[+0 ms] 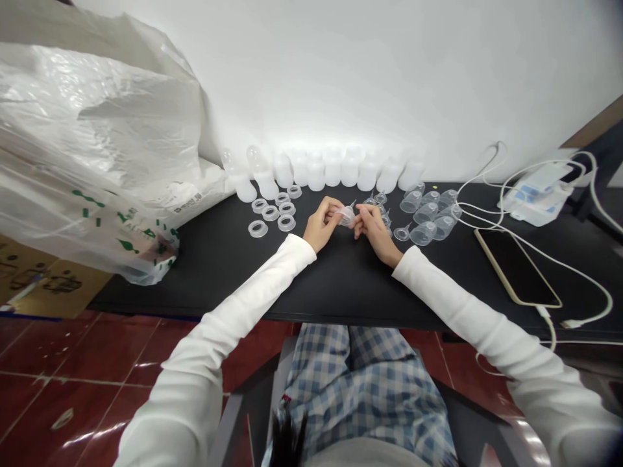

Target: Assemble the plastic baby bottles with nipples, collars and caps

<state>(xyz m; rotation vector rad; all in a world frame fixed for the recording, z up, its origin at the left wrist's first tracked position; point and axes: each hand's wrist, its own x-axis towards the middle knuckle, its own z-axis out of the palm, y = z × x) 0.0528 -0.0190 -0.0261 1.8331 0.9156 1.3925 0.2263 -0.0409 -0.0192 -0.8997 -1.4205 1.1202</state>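
Bottle collar (346, 216), translucent and with a teat's thin tip standing up out of it, is held just above the black table (287, 279), in front of the person's body and between both hands. From where I stand, the forearms come in from wide apart, white sleeves (253, 285) reaching the wrists, and draw together like a V. The left hand (321, 225) slants in with its back up, fingers bent, and its grip is a close pinch of thumb and forefinger on the collar's near-left side. The right hand (374, 229) comes from the other side, wrist low, the fingers curled and the forefinger stretched toward the teat's tip. Its grip is only loosely gathered; I can't tell whether it has hold of the collar or merely brushes it.

Left of the hands lies a cluster of loose collar rings (257, 236). Just beside the right hand are several clear teats (400, 233), and farther right a group of clear domed caps (422, 233). White bottles (316, 172) stand in a row along the wall (341, 78), the two leftmost wearing domed tops. A phone (516, 263) lies well apart at the right, among white cables (545, 243).
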